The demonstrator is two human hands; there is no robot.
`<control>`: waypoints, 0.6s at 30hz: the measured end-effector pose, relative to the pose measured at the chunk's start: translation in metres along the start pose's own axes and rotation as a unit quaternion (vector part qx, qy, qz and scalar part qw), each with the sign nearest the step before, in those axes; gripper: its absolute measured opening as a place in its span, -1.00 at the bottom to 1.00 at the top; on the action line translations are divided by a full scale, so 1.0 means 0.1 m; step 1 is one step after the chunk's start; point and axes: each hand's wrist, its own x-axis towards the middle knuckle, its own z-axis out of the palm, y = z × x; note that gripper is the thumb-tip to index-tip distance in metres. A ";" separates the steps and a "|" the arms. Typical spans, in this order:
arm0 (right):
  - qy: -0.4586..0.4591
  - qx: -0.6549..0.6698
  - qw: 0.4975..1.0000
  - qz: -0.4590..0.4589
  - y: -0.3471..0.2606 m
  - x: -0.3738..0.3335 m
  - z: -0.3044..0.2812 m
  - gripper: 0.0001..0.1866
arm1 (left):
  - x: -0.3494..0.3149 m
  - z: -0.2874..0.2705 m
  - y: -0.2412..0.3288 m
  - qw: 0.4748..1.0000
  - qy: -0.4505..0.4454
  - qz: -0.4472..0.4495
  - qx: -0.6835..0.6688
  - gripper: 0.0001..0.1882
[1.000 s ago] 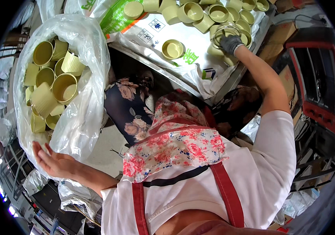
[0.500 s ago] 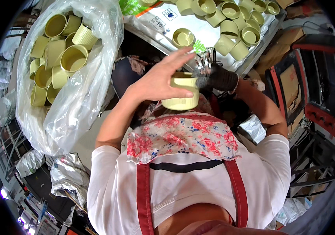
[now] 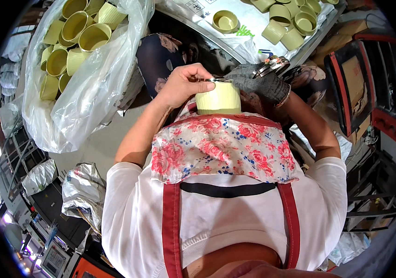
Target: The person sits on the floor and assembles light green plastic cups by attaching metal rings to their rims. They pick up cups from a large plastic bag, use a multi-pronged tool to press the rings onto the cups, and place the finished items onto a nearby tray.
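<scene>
The head view looks steeply down from the person's own head, through a wide fisheye lens which bends the rim. The white shirt [image 3: 235,213] is near to it, low in the view; the left hand [image 3: 180,87] and right hand [image 3: 259,84] are farther.

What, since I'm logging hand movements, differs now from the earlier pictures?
The gloved right hand has drawn back from the table toward the apron, bringing metal rings. The bare left hand, at first open beside the plastic bag, has moved inward to the rim of a green cup. The bag and lone cup on the table stayed.
</scene>
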 end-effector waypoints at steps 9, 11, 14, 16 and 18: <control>0.044 0.095 0.973 0.208 0.01 -0.07 0.06 -0.79 | -0.11 0.01 -0.24 0.973 0.160 0.111 0.125 -0.92; 0.038 0.277 0.911 0.303 0.03 -0.06 0.09 -0.81 | -0.08 0.03 -0.25 0.973 0.175 0.100 0.114 -0.94; 0.108 0.198 0.928 0.297 -0.04 -0.12 0.19 -0.81 | -0.02 -0.08 -0.39 0.972 0.139 0.147 0.117 -0.89; 0.100 0.049 0.976 0.188 -0.12 -0.12 0.18 -0.83 | 0.01 -0.03 -0.40 0.981 0.140 0.131 0.039 -0.77; 0.046 -0.357 0.929 -0.090 -0.29 -0.08 0.04 -0.84 | -0.02 0.02 -0.29 0.991 0.092 0.037 -0.094 -0.66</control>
